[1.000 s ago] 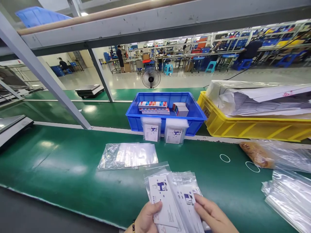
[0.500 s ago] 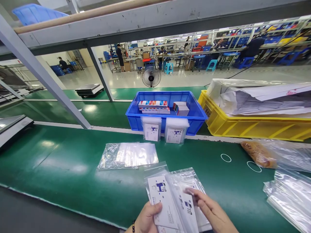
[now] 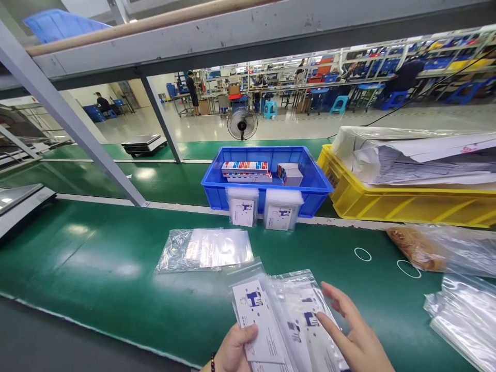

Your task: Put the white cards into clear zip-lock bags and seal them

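Observation:
My left hand (image 3: pixel 237 347) is closed on a fanned stack of clear zip bags (image 3: pixel 259 320), each holding a white printed card with a blue picture; its thumb presses on the front one. More such bags (image 3: pixel 310 315) spread out to the right of the stack. Over their right edge is my right hand (image 3: pixel 354 328), fingers apart, with the thumb at or close to a bag. Further back on the green surface lie empty clear bags (image 3: pixel 219 248). Two upright packs of bagged cards (image 3: pixel 243 212) lean against the blue bin (image 3: pixel 267 194).
Printed card stacks (image 3: pixel 246 170) sit in the blue bin. Beside it stands a yellow bin (image 3: pixel 406 204) of wrapped paper. On the right are white rings (image 3: pixel 362 254), a bag of brown bands (image 3: pixel 416 248) and clear bags (image 3: pixel 465 315). A slanted grey post (image 3: pixel 85 124) rises at left.
My right hand has moved right and its fingers have spread. The bags on the right of the stack are fanned further out. My left hand keeps its hold.

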A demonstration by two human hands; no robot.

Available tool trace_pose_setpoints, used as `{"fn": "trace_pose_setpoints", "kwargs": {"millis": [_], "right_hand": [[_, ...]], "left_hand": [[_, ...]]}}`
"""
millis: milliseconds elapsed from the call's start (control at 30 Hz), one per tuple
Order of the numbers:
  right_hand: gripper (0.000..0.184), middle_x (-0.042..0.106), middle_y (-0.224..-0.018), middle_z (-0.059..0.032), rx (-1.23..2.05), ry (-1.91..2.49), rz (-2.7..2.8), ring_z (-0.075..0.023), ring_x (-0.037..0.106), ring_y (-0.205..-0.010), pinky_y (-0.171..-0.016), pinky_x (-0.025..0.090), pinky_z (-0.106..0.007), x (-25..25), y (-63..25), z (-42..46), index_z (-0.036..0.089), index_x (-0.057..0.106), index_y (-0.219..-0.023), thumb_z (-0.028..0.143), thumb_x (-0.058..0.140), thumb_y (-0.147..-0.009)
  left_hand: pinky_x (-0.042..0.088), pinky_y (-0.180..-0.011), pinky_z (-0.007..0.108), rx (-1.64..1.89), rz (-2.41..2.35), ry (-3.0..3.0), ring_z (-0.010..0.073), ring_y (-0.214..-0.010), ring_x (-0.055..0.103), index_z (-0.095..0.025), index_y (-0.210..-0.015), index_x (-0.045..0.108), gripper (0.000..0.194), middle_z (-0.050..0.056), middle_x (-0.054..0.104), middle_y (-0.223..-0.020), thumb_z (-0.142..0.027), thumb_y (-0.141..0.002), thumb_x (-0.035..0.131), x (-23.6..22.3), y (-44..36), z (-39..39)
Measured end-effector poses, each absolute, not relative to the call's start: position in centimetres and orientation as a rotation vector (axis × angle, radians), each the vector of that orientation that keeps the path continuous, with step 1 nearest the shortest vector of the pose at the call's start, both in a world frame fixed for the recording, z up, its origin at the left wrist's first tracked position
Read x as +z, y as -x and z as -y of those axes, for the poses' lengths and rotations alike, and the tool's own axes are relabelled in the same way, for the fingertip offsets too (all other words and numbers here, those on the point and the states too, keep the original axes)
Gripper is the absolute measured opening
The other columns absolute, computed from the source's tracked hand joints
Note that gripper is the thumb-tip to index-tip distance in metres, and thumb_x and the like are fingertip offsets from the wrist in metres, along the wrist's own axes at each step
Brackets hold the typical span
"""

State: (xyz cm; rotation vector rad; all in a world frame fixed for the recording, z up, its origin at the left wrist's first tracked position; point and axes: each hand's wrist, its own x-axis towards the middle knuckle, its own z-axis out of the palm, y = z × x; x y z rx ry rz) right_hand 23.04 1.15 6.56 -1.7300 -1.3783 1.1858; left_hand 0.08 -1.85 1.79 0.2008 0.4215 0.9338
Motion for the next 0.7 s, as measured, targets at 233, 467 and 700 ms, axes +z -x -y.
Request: {"fn": "trace_pose_setpoints", "kwargs": {"millis": [233, 467, 700], "right_hand": [[0.040, 0.069, -0.084, -0.0053, 1.543, 1.432, 1.579, -0.0238, 0.061, -0.077, -0.070, 0.049, -0.030, 9.1, -20.0, 0.2, 0.021, 0.066, -0.082, 0.055, 0.045, -0.078], [0.060, 0.065, -0.095, -0.0075, 1.310, 1.617, 1.324, -0.0237, 0.060, -0.085, -0.071, 0.049, -0.030, 6.8, -22.6, -1.1, 0.021, 0.043, -0.120, 0.058, 0.050, -0.073], [0.051, 0.061, -0.112, -0.0107, 1.445, 1.574, 1.430, -0.0279, 0.054, -0.103, -0.089, 0.042, -0.037, 8.5, -21.0, -0.7, 0.022, 0.059, -0.103, 0.060, 0.050, -0.070]], "left_hand": [[0.031, -0.097, 0.049, 0.958, -0.452, -0.188, 0.0326, -0.106, 0.055, -0.013, -0.106, 0.061, 0.041, 0.013, 0.069, -0.096, -0.025, -0.067, 0.067, 1.8, -0.2, 1.9], [0.031, -0.097, 0.048, 0.964, -0.452, -0.192, 0.0316, -0.105, 0.055, -0.014, -0.090, 0.067, 0.028, 0.010, 0.070, -0.092, -0.026, -0.065, 0.069, 1.8, 0.0, 1.8], [0.030, -0.097, 0.049, 0.985, -0.449, -0.194, 0.0328, -0.104, 0.056, -0.012, -0.094, 0.066, 0.030, 0.012, 0.070, -0.089, -0.024, -0.067, 0.067, 1.9, -0.2, 1.8]]}}
